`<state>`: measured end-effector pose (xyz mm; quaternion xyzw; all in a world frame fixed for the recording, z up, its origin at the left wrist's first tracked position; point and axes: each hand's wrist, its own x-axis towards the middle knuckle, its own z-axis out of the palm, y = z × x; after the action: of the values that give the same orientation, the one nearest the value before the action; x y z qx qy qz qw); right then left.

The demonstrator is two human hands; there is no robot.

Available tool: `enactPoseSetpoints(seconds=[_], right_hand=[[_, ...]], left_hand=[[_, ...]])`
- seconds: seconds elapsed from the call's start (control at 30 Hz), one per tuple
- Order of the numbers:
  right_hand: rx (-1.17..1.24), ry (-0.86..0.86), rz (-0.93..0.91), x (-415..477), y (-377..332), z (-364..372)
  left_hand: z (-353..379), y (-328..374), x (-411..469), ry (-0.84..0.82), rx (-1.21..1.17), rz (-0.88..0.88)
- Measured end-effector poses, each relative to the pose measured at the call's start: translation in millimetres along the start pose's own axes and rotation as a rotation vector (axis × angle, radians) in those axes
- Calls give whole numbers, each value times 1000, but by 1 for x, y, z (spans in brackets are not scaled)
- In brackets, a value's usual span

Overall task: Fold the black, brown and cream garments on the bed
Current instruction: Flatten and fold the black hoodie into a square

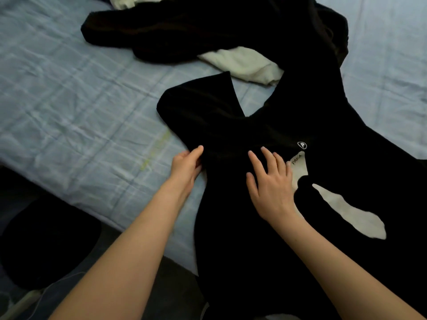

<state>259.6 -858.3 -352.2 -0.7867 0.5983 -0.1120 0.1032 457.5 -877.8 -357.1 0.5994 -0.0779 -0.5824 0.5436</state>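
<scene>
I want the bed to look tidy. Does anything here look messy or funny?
Yes. The crumpled cream cloth garment lies bunched at the far side, half hidden under heaped dark garments, not laid flat. A faint yellowish streak marks the pale blue checked bed sheet near the left hand at the edge of the black printed garment.
</scene>
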Motion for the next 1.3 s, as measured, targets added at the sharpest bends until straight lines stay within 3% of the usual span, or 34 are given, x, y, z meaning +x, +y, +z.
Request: enactPoseSetpoints(seconds=[0.1, 0.17, 0.3, 0.37, 0.47, 0.53, 0.6, 0.67, 0.73, 0.83, 0.93, 1.03, 1.17, 1.23, 1.3], right_hand=[[-33, 123, -70, 38, -3, 1], [-45, 35, -102, 61, -1, 5], [-82, -119, -139, 80, 8, 16], [-77, -214, -180, 83, 12, 20], [-85, -405, -247, 82, 21, 31], [-50, -375, -240, 85, 23, 34], [-26, -304, -229, 88, 17, 33], [-5, -230, -220, 92, 7, 36], [3, -189, -205, 98, -7, 39], [29, -120, -173, 109, -28, 46], [9, -176, -121, 120, -42, 52], [-80, -213, -74, 121, -54, 56], [-88, -53, -7, 121, -64, 55], [-125, -68, 23, 127, -62, 59], [-157, -198, 47, 131, -61, 63]], left_hand=[[16, 18, 25, 76, -116, 40], [22, 33, 38, 178, -141, 91], [-5, 60, 38, 367, 84, 437], [-29, 56, 32, 501, 128, 384], [-59, 46, 33, 703, 385, 114], [-67, 59, 42, 768, 691, 209], [-66, 87, 60, 716, 968, 510], [-53, 110, 84, 485, 1225, 705], [-37, 124, 111, 263, 1387, 712], [-27, 133, 147, 132, 1518, 609], [-33, 136, 170, 119, 1623, 474], [-41, 148, 173, 93, 1493, 694], [-62, 184, 176, 230, 1373, 866], [-69, 187, 177, 316, 1481, 740], [-59, 173, 169, 339, 1629, 661]])
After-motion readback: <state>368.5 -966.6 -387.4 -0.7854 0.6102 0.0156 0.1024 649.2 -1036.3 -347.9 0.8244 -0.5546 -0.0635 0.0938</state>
